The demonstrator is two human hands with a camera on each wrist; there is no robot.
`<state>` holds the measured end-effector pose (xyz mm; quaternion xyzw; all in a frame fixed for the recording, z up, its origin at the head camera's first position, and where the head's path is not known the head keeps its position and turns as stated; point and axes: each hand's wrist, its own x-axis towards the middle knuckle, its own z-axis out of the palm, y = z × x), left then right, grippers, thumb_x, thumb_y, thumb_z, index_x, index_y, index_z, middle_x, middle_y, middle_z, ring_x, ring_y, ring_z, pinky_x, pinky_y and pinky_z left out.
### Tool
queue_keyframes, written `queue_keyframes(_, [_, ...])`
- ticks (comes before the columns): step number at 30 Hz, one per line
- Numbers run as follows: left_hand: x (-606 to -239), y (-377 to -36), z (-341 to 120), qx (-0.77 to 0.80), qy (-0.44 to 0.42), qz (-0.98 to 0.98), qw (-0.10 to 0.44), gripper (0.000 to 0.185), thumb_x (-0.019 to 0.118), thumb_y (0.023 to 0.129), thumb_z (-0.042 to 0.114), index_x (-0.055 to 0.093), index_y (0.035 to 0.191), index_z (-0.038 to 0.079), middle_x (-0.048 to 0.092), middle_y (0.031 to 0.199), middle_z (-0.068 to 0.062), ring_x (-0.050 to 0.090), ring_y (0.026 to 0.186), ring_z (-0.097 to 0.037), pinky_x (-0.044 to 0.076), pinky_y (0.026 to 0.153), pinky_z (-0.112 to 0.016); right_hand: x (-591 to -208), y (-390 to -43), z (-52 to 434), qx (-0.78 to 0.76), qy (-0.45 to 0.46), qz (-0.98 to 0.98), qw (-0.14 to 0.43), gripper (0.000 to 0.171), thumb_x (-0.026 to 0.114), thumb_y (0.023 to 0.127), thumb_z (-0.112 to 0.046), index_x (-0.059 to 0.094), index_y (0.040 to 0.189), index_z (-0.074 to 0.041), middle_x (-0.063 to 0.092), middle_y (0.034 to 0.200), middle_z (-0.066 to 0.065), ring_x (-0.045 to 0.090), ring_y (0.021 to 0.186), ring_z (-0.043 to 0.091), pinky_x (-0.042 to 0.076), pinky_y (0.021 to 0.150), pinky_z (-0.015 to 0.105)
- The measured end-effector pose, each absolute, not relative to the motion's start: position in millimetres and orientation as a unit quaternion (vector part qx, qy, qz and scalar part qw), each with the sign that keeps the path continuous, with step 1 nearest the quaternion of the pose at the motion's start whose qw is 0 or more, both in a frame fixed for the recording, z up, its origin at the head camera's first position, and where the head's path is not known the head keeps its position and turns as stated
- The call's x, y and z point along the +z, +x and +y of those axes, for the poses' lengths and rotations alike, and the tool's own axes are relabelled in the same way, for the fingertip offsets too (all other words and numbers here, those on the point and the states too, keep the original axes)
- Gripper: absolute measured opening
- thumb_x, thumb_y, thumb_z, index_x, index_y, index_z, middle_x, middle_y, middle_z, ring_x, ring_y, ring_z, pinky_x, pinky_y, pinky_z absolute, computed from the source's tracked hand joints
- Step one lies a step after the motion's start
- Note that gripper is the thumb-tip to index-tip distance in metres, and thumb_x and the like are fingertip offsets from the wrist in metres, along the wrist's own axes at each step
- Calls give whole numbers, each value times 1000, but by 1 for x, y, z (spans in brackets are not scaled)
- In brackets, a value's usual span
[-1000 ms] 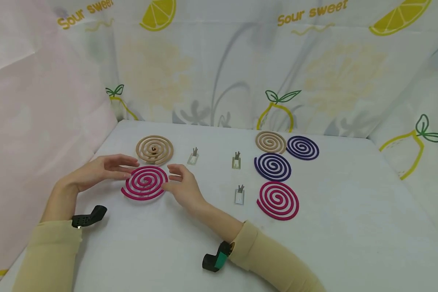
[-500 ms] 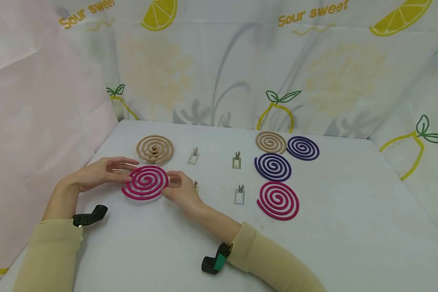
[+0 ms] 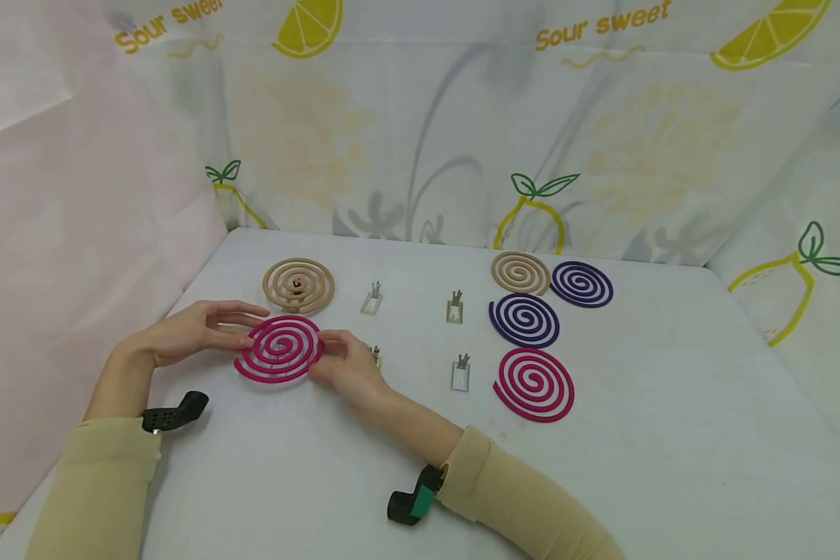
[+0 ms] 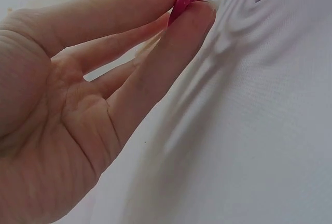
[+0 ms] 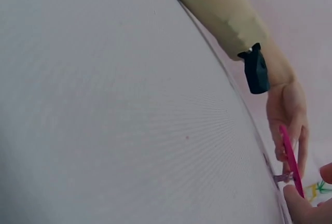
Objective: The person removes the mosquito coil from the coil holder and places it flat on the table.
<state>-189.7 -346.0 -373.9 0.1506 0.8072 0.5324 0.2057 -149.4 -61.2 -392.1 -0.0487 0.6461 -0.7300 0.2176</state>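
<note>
My left hand (image 3: pixel 189 333) and right hand (image 3: pixel 346 364) now pinch opposite edges of the pink mosquito coil (image 3: pixel 278 348), lifted off the white table (image 3: pixel 672 435) near the tan coil (image 3: pixel 298 285); a second ago my fingers only flanked it, so the grip is set.

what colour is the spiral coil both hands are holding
Pink, or magenta, coil; the head view shows it best.

Sleeves: pale tan long sleeves (image 3: pixel 94 490) are worn on both arms, cuffs ending short of the wrists | Left wrist: black angled camera mount (image 3: pixel 173 412) is strapped on | Right wrist: black mount with green part (image 3: pixel 411 499) is fitted | Hands: bare.
</note>
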Motion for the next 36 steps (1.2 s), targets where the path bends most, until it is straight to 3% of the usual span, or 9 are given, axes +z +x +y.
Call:
queue_keyframes(11, [-371,-189,-345,523,133,812,220,52,64,95,6,45,141,-8,67,125,-5,67,108,-8,59,88,-29,-390,-149,-59,-735,-55,639,219,54,66,81,6,57,133,-2,62,127,10,63,96,11,55,92,25])
queue_keyframes(19, [-371,-190,-345,530,145,808,215,49,64,95,3,47,139,-6,69,121,0,67,108,-10,60,87,-30,-391,-149,-59,-731,-55,646,212,50,67,82,3,61,130,-3,64,122,7,63,100,12,55,91,25])
queue_keyframes(36, [-370,-188,-341,528,143,813,203,47,65,95,6,50,138,-3,67,118,-4,69,102,-14,60,86,-31,-388,-149,-59,-746,-52,627,216,44,66,84,2,62,128,0,67,118,9,65,95,11,57,89,25])
